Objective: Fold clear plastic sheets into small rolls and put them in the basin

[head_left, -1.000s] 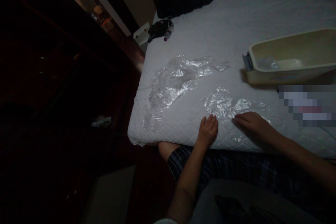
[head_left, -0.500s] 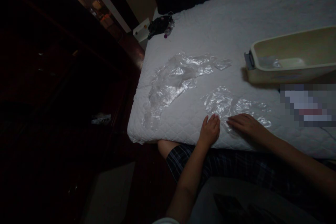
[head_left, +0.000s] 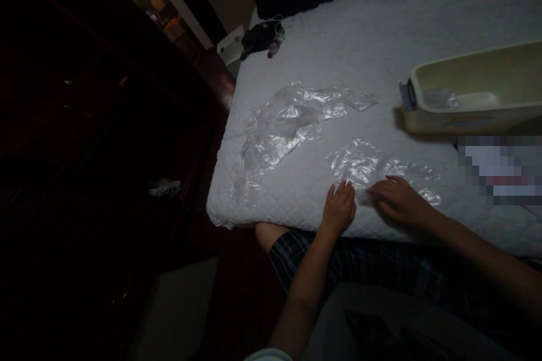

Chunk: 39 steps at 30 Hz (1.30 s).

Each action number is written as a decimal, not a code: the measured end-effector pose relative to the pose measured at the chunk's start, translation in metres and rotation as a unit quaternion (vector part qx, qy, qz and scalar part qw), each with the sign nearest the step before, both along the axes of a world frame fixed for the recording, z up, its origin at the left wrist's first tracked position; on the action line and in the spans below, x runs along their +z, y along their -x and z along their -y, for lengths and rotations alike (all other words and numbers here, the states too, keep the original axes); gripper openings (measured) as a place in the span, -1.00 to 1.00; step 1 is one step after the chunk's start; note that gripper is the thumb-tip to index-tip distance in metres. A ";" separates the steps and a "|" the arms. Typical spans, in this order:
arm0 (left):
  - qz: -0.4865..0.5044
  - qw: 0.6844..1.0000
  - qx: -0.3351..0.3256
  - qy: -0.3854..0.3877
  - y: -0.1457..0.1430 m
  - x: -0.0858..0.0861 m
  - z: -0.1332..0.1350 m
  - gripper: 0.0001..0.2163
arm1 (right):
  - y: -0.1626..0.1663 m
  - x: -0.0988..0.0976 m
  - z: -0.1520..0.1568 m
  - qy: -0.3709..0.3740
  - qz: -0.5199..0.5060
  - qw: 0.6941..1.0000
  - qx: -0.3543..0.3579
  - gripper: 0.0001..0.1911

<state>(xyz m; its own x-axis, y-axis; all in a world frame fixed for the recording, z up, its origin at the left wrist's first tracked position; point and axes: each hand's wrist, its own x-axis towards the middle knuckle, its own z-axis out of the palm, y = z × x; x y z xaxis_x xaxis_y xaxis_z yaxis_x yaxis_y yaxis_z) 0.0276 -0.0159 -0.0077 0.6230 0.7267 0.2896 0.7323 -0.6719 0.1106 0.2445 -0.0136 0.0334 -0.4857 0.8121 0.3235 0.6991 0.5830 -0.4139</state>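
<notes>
Left hand (head_left: pixel 339 208) lies flat, fingers together, on the quilted white mattress (head_left: pixel 381 51), its tips touching the small crumpled clear plastic sheet (head_left: pixel 359 162). Right hand (head_left: pixel 400 200) rests palm down on that sheet's near edge; whether its fingertips pinch the film is too dim to tell. A larger plastic sheet (head_left: pixel 279 130) lies beyond, left. The cream tub (head_left: pixel 474 118) is cut off at the frame's right edge.

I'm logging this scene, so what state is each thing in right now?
left hand: open, flat on the bed, fingers at the small plastic sheet's edge.
right hand: open, palm down on the small plastic sheet.
small plastic sheet: crumpled, lying flat.
large plastic sheet: crumpled, spread out, untouched.
tub: upright, open-topped.
</notes>
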 end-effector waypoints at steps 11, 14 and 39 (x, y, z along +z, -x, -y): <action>0.038 0.999 -0.006 -0.025 0.000 -0.005 0.000 -0.69 | -0.007 -0.009 -0.001 0.047 0.002 0.999 0.016 -0.73; 0.041 0.998 0.004 -0.046 0.000 -0.007 0.000 -0.68 | -0.011 -0.013 -0.006 0.054 -0.007 0.998 0.023 -0.71; 0.006 0.999 0.016 -0.049 0.001 -0.006 0.002 -0.68 | 0.006 0.006 -0.044 0.286 -0.143 0.942 -0.102 -0.63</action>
<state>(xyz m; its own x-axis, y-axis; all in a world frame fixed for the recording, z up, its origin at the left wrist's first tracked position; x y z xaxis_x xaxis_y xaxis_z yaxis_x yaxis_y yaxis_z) 0.0268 -0.0179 -0.0132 0.5959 0.7142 0.3672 0.7527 -0.6561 0.0545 0.2381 0.0299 0.0397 -0.2591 0.9606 -0.1007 0.5852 0.0732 -0.8076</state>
